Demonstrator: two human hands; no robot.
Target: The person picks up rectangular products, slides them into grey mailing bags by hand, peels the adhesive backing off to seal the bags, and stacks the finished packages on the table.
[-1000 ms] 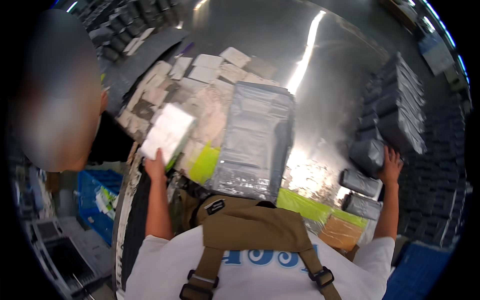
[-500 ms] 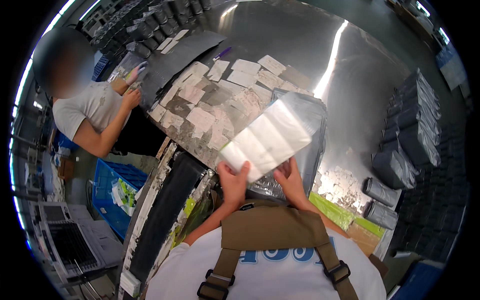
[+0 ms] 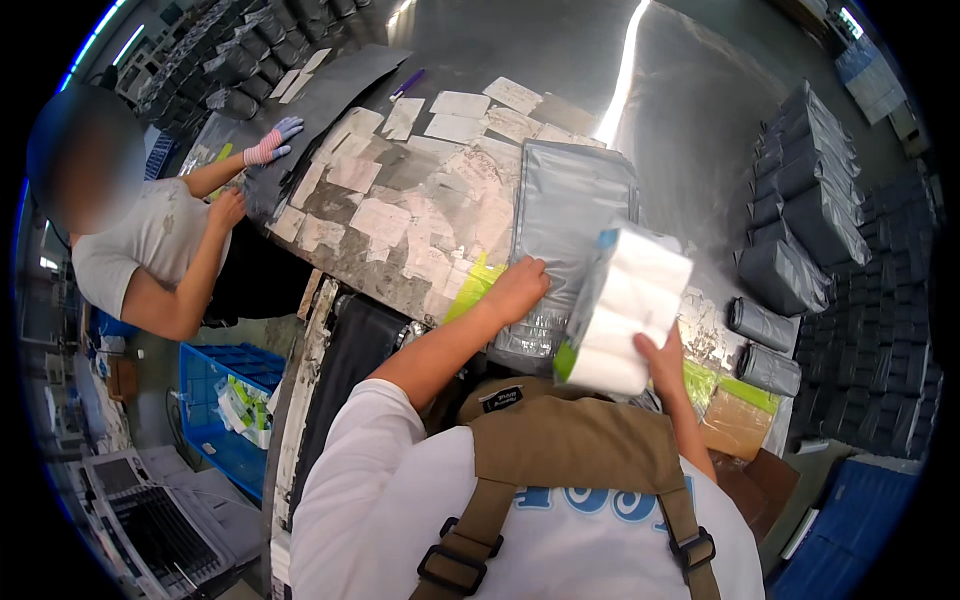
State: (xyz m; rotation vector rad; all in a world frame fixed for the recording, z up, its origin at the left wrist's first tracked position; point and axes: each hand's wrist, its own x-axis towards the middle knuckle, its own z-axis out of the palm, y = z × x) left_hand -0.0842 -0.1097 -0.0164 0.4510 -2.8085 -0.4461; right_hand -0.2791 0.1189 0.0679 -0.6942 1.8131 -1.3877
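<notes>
My right hand [image 3: 664,365] grips a white soft pack [image 3: 640,300] of what looks like tissue paper, with green and blue at its left side. The pack is tilted over the right part of a stack of flat grey plastic bags [image 3: 575,205] on the table in front of me. At the left edge of that stack, my left hand [image 3: 520,290] has its fingers curled in on the top bag, seeming to pinch it. Its fingertips are partly hidden. A yellow-green strip [image 3: 474,287] lies beside my left wrist.
Paper scraps cover the metal table [image 3: 400,215]; a purple pen [image 3: 407,84] lies beyond. At the left stands a co-worker [image 3: 160,240] with one gloved hand on a dark sheet. Filled grey bags [image 3: 800,200] line the right. A blue crate [image 3: 215,440] and black conveyor belt [image 3: 350,350] are near left.
Both hands were on the white pack; now only my right hand holds it, further right and turned more upright. My left hand has moved to the grey bags. The co-worker's gloved hand has spread out.
</notes>
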